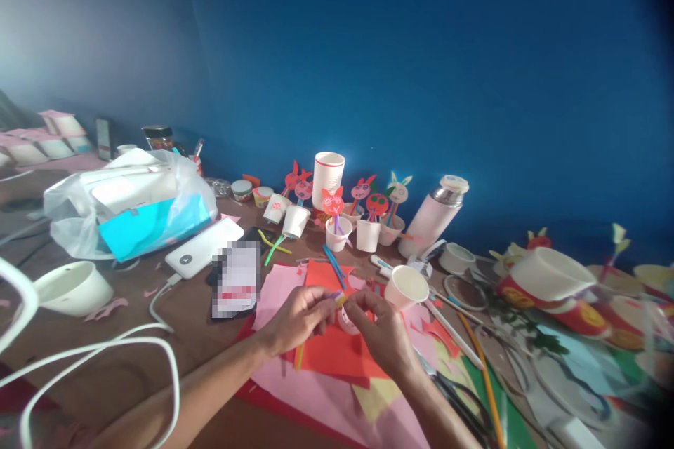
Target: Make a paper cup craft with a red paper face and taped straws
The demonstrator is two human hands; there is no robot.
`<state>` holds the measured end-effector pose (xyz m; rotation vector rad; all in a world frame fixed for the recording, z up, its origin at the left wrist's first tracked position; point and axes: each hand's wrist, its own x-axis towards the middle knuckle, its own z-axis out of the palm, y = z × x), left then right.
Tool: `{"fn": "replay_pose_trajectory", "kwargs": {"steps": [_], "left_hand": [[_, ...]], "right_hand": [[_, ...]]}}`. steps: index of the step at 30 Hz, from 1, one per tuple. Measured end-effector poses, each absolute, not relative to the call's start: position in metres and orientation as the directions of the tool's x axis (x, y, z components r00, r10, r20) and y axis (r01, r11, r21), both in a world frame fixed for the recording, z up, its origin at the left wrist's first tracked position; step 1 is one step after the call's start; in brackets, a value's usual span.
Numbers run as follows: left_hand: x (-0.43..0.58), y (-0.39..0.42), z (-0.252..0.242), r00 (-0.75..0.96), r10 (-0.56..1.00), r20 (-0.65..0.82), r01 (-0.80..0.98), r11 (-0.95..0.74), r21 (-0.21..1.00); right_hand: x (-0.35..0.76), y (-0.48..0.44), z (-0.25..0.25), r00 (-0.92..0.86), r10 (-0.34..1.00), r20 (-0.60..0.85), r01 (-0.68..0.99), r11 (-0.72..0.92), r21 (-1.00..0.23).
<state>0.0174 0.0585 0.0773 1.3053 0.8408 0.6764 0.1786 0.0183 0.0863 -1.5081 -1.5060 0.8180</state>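
Note:
My left hand and my right hand meet over a red paper sheet. Their fingertips pinch a thin yellow straw-like strip with a purple bit at its upper end. Just below the fingers is a small round paper face, partly hidden by my right hand; I cannot tell whether it is attached to the strip. A further yellow strip shows under my left hand. Pink paper lies beneath the red sheet. A white paper cup stands beside my right hand.
Several small cups with paper animal heads line the blue wall. A thermos leans right of them. Scissors and an orange pencil lie by my right forearm. On the left are a phone, power bank and white cable.

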Motion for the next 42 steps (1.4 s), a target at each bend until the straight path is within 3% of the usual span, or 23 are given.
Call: {"fn": "replay_pose_trajectory", "kwargs": {"steps": [5, 10, 16, 21, 25, 30, 37, 42], "left_hand": [[0.011, 0.064, 0.083, 0.695, 0.666, -0.269, -0.052, 0.42, 0.906], [0.002, 0.068, 0.085, 0.854, 0.404, -0.327, 0.022, 0.6, 0.8], [-0.003, 0.061, 0.08, 0.932, 0.203, -0.3, 0.102, 0.649, 0.754], [0.0, 0.051, 0.077, 0.942, 0.123, -0.313, 0.162, 0.65, 0.742], [0.005, 0.052, 0.077, 0.942, 0.194, -0.274, 0.075, 0.673, 0.735], [0.005, 0.065, 0.08, 0.861, 0.481, -0.167, -0.211, 0.634, 0.744], [0.005, 0.079, 0.079, 0.701, 0.69, -0.179, -0.309, 0.52, 0.796], [0.008, 0.081, 0.075, 0.628, 0.75, -0.207, -0.275, 0.463, 0.843]], "right_hand": [[0.184, 0.016, 0.094, -0.045, 0.993, 0.106, 0.434, 0.115, -0.894], [0.19, 0.012, 0.099, -0.209, 0.956, 0.204, 0.429, 0.277, -0.86], [0.194, 0.009, 0.104, -0.349, 0.875, 0.336, 0.419, 0.467, -0.779], [0.194, 0.011, 0.102, -0.334, 0.882, 0.332, 0.474, 0.461, -0.75], [0.196, 0.012, 0.105, -0.251, 0.935, 0.249, 0.464, 0.342, -0.817], [0.211, 0.021, 0.103, -0.094, 0.983, 0.157, 0.557, 0.183, -0.81], [0.211, 0.027, 0.075, -0.136, 0.985, 0.108, 0.857, 0.171, -0.486], [0.197, 0.025, 0.058, -0.138, 0.97, 0.202, 0.93, 0.197, -0.31]]}}
